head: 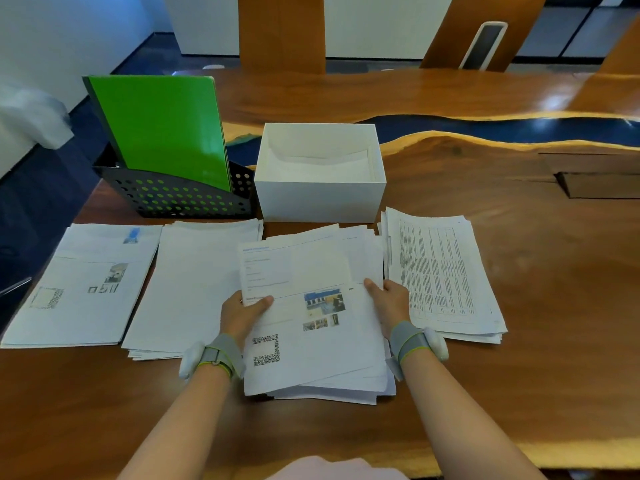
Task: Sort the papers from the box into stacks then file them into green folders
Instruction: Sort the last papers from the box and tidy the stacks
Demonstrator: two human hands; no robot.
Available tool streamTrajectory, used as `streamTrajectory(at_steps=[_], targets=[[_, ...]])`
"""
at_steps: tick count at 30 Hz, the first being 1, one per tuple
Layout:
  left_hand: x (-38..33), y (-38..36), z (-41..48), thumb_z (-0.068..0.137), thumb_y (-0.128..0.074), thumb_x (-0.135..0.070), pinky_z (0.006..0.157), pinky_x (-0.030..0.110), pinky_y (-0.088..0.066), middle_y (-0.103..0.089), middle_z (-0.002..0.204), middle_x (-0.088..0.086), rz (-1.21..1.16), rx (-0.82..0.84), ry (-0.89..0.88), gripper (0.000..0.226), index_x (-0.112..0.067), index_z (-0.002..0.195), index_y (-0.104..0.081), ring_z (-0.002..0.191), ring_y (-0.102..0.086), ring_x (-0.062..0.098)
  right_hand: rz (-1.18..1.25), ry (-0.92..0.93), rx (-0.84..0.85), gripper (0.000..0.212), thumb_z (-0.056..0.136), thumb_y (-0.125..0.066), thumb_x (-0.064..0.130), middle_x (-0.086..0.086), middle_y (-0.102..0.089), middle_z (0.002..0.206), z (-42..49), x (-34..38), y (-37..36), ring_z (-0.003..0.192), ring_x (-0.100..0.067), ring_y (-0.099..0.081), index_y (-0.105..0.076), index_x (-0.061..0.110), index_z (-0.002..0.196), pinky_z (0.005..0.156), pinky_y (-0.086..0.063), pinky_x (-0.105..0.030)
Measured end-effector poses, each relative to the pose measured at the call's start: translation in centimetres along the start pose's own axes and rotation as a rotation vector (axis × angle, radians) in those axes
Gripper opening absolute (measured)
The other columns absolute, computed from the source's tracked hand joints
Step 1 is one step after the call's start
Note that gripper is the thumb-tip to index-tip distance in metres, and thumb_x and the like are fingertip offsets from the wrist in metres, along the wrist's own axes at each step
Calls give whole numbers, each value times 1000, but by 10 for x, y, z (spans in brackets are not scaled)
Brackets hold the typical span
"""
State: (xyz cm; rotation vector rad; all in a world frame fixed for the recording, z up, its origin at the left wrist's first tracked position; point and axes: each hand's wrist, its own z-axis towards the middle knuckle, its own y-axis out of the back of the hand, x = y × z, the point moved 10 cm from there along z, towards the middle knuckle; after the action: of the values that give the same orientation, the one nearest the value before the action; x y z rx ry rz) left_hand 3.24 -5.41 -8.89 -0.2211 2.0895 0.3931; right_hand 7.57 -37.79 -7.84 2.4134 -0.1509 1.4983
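Note:
A loose middle pile of papers (pixel 322 344) lies in front of me, its top sheet showing a photo and QR codes. My left hand (pixel 244 315) grips the pile's left edge, thumb on top. My right hand (pixel 389 299) holds its right edge the same way. Three other stacks lie flat: one with small pictures at the far left (pixel 83 289), a blank-topped one (pixel 194 285), and a text-filled one at the right (pixel 446 275). The white box (pixel 320 199) stands behind the piles with a sheet or two inside. Green folders (pixel 162 129) stand upright in a black mesh holder (pixel 187 199).
The long wooden table (pixel 519 375) has a dark blue resin strip (pixel 485 124) across its back and a recessed cutout (pixel 595 183) at the right. Wooden chair backs (pixel 280 32) stand beyond the far edge.

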Motion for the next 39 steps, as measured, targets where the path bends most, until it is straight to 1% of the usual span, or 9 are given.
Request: streamTrajectory(at_steps=[18, 19, 20, 22, 23, 24, 30, 36, 39], targets=[[-28, 60, 13, 84, -67, -16, 80, 43, -51, -63, 83, 13, 172, -282, -161, 8, -11, 89, -62, 80, -57, 26, -8, 12, -108, 42, 92, -53, 5, -5, -28, 59, 4, 7, 18, 59, -25, -25, -33, 15, 56, 57, -20, -29], [-26, 66, 15, 83, -69, -15, 81, 44, -51, -63, 83, 14, 155, -290, -144, 10, -11, 88, -62, 80, -58, 26, 1, 11, -117, 30, 92, -54, 6, -17, -47, 64, 5, 5, 21, 94, -17, -21, -51, 2, 62, 62, -36, -32], [-24, 70, 18, 81, -71, -15, 82, 44, -52, -64, 84, 13, 129, -292, -123, 12, -11, 88, -63, 80, -58, 25, 9, 2, -139, 24, 91, -57, 7, -31, -59, 85, 4, 4, 24, 111, -41, -49, -60, -15, 82, 77, -46, -43], [-19, 68, 19, 77, -76, -16, 83, 41, -54, -66, 90, 11, 66, -269, -82, 19, -11, 92, -65, 83, -61, 24, 54, -8, -144, 26, 89, -62, 10, -35, -58, 92, 4, 1, 25, 112, -33, -42, -60, -16, 82, 82, -47, -42], [-16, 62, 18, 76, -78, -16, 83, 38, -53, -67, 93, 10, 25, -231, -54, 24, -10, 96, -66, 85, -63, 24, 92, -11, -124, 28, 87, -65, 10, -23, -49, 67, 3, 1, 23, 72, -20, -23, -53, -2, 65, 71, -41, -33], [-11, 52, 18, 76, -79, -15, 83, 37, -53, -68, 96, 10, -34, -170, -17, 29, -8, 100, -66, 86, -64, 25, 119, -17, -95, 35, 85, -67, 10, -13, -38, 63, 2, 2, 19, 62, -22, -34, -42, 7, 60, 66, -33, -30], [7, -11, 5, 83, -71, -20, 60, 25, -56, -71, 93, 8, -126, 195, 139, 16, -10, 96, -68, 77, -69, 18, 233, -57, 3, 26, 80, -75, 13, -6, -55, 71, -1, 2, 4, 70, -17, -47, -61, -4, 67, 68, -43, -28], [-13, 32, 23, 86, -68, -17, 86, 35, -48, -64, 104, 8, 16, -83, -49, 31, -3, 113, -64, 94, -60, 23, 181, -11, -5, 37, 93, -60, 17, -27, -58, 85, 3, 3, 11, 80, -21, -50, -54, -20, 92, 81, -45, -33], [-18, 45, 29, 85, -69, -18, 84, 32, -45, -64, 106, 6, 77, -109, -89, 31, -3, 112, -65, 93, -58, 21, 153, -15, 18, 32, 93, -59, 17, -21, -54, 88, 4, 3, 12, 87, -25, -47, -50, -6, 73, 89, -43, -39]])
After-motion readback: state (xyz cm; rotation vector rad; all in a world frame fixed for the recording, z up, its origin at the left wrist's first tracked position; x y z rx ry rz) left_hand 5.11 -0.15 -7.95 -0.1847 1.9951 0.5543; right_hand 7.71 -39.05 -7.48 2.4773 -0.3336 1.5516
